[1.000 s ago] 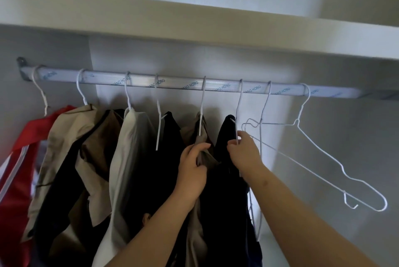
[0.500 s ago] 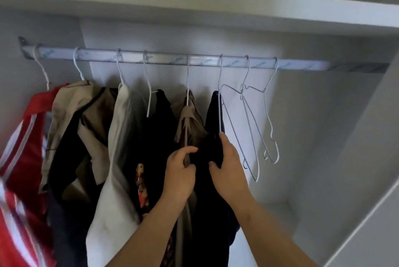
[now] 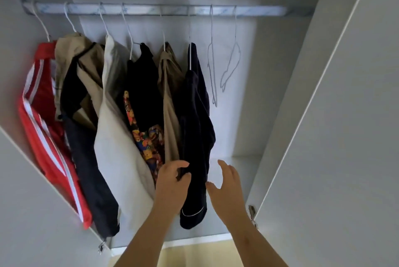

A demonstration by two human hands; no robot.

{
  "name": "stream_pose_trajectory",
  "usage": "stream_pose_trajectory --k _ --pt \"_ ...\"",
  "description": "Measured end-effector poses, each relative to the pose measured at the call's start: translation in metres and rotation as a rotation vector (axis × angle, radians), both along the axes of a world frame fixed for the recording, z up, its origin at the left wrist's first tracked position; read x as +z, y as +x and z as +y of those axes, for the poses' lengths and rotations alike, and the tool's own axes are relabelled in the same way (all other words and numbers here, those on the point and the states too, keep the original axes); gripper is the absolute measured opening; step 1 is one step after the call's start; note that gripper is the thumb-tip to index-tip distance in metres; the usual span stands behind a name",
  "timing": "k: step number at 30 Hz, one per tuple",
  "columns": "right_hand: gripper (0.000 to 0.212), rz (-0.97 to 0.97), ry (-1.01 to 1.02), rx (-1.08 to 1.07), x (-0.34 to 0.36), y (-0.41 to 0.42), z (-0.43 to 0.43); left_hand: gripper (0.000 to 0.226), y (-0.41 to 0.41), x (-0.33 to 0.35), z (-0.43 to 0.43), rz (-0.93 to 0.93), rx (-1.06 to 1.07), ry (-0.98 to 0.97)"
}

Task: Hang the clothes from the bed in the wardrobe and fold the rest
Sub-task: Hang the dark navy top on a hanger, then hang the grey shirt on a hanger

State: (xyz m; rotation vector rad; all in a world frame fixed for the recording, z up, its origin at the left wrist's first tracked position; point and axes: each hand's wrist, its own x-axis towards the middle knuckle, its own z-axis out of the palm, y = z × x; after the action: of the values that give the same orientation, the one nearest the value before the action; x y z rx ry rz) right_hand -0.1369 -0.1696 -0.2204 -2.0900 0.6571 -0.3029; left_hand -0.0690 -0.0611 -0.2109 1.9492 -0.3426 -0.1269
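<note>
A metal rail (image 3: pixel 259 10) spans the open wardrobe. Several garments hang from it on white wire hangers: a red striped one (image 3: pixel 46 128), beige and dark ones, a cream one (image 3: pixel 121 148), a black top with a colourful print (image 3: pixel 149 141), a tan one (image 3: pixel 170 115) and, rightmost, a dark navy garment (image 3: pixel 197 128). My left hand (image 3: pixel 172 184) pinches the navy garment's lower left edge. To its right, my right hand (image 3: pixel 226 189) is spread, its thumb just beside the fabric, holding nothing. Two bare wire hangers (image 3: pixel 231 66) hang further right.
An open white wardrobe door (image 3: pixel 345 137) stands at the right, with a hinge (image 3: pixel 251 212) close to my right forearm. Another door panel (image 3: pixel 32 202) fills the lower left. The white wardrobe floor (image 3: pixel 237 171) lies behind my hands, with a yellowish room floor (image 3: pixel 194 253) below.
Both hands have slid down from the hanger necks to the navy garment's lower part. My right hand has come off the fabric and spread. The view has pulled back and tilted down.
</note>
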Motion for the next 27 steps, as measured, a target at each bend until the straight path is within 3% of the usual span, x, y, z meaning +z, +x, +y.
stream_pose_trajectory --k 5,9,16,21,27 --pt "0.06 0.107 0.151 -0.068 -0.042 -0.08 0.019 0.018 -0.063 -0.036 0.018 0.242 -0.056 0.078" --pt "0.058 0.127 0.257 -0.175 -0.059 -0.131 0.026 0.018 -0.093 -0.057 0.032 0.331 -0.143 0.196" --pt "0.055 0.168 0.344 -0.446 -0.075 -0.201 0.063 0.022 -0.119 -0.071 0.066 0.347 -0.373 0.289" --pt "0.051 0.199 0.459 -0.682 -0.087 -0.265 0.122 0.019 -0.154 -0.086 0.104 0.442 -0.5 0.312" --pt "0.047 0.154 0.622 -1.028 -0.094 -0.36 0.198 0.021 -0.21 -0.09 0.102 0.423 -0.703 0.414"
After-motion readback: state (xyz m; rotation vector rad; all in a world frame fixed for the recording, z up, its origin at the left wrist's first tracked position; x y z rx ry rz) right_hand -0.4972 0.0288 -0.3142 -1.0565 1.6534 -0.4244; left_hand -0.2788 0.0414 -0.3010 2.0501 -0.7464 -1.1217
